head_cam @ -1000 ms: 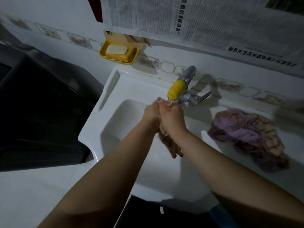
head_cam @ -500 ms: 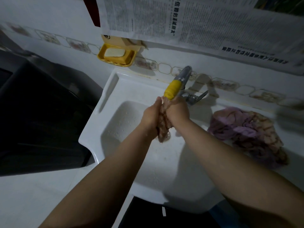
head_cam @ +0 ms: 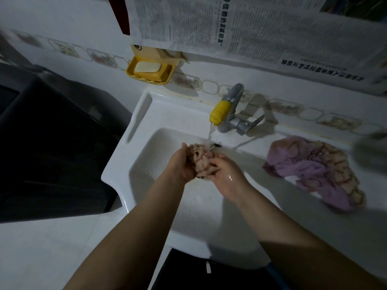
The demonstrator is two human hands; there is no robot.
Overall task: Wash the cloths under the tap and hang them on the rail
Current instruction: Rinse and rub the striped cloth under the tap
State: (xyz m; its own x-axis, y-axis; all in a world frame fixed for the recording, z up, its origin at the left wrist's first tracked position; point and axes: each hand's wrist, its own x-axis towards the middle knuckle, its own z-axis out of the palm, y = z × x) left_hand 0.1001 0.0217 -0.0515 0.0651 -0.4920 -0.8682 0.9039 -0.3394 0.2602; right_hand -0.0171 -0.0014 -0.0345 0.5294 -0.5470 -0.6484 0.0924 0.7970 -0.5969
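From the head camera, looking down, both bare forearms reached over a white sink (head_cam: 134,160) set against a tiled wall. The left hand (head_cam: 180,164) and the right hand (head_cam: 227,177) were pressed close together, and between them a bunched beige patterned cloth (head_cam: 202,161) was gripped, the fingers of each hand curled round it from its own side. The cloth was held above the basin, just below and slightly in front of the tap (head_cam: 228,109), whose spout carried a yellow nozzle (head_cam: 219,111); a thin stream of water (head_cam: 210,132) fell from that nozzle onto the top of the cloth. The back of the right hand looked wet. To the right, on the counter (head_cam: 314,216) beside the basin, a second heap of cloths (head_cam: 310,170), purple mixed with a beige checked piece, lay crumpled and apart from the hands. On the wall above the sink's left corner a yellow soap dish (head_cam: 149,75) held a pale bar of soap (head_cam: 147,66). Sheets of newspaper (head_cam: 251,28) hung on the wall above it. A dark appliance (head_cam: 52,143) stood left of the sink, its make unclear in the dim light
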